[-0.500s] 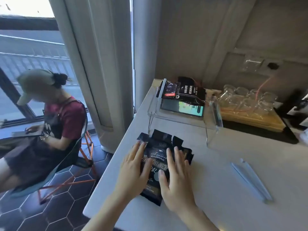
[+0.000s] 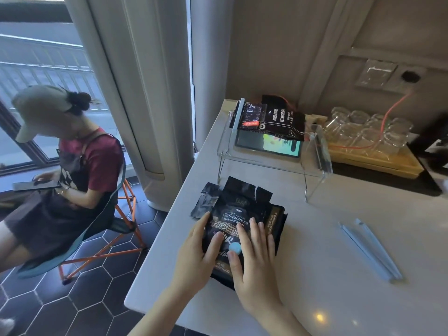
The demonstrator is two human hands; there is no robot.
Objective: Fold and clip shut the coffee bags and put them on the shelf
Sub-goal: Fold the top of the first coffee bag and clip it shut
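A black coffee bag [image 2: 242,209] lies flat on the white counter [image 2: 327,258], its torn open top pointing away from me. My left hand [image 2: 196,255] and my right hand [image 2: 252,258] both rest flat on the lower half of the bag, fingers straight. A small round pale blue spot shows on the bag between my hands. A long pale blue bag clip [image 2: 372,251] lies on the counter to the right, apart from both hands. A second black coffee bag [image 2: 274,120], with a clip along its left end, lies on the clear acrylic shelf [image 2: 315,170] behind.
A tablet [image 2: 269,144] with a lit screen lies on the shelf under the second bag. Several upturned glasses [image 2: 363,129] stand on a wooden tray at the back right. A person [image 2: 68,151] sits on a folding chair left of the counter's edge.
Both hands have slid down the bag toward me, uncovering its printed upper half. The bag has stayed in place.
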